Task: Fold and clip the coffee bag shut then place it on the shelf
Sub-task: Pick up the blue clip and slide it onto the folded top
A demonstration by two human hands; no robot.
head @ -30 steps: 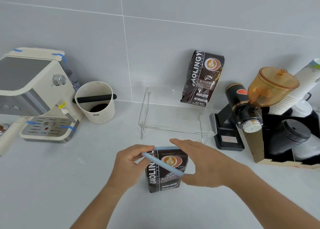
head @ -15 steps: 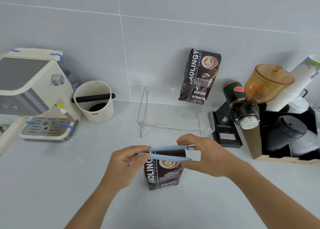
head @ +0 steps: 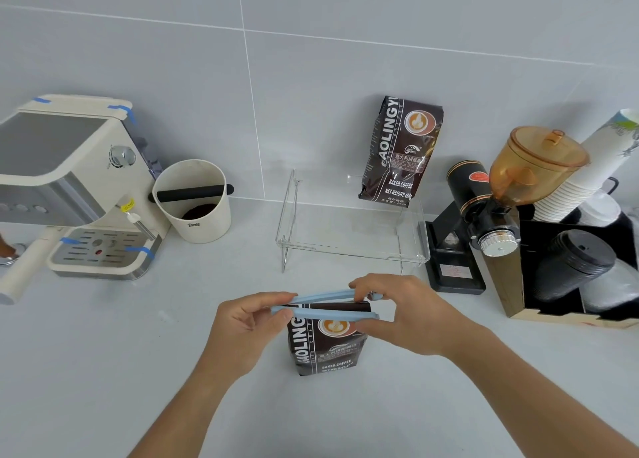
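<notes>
Hands meet over the folded top of a dark coffee bag (head: 326,348) that stands upright on the pale grey table (head: 103,371). The left hand (head: 247,329) pinches the left end of a light blue clip (head: 326,307) between thumb and fingers; the right hand (head: 401,314) grips its right end, thumb under the front bar and fingers over the back one. The clip's two long bars straddle the fold, joined at the left and slightly apart toward the right, with the bag's dark edge showing between them.

Just behind the hands stands a clear acrylic shelf (head: 352,253) on thin legs, and on its back right part a second coffee bag (head: 401,151) of the same print leans against the wall. To the left sit a cream knock box (head: 193,203) with a black bar across it and dark grounds inside, and a cream espresso machine (head: 65,181) marked with strips of blue tape. To the right are a black grinder (head: 484,222) with an amber hopper and a box holding stacked paper cups (head: 584,177) and black lids (head: 574,267). The wall (head: 311,60) is large light grey tile with thin white joints.
</notes>
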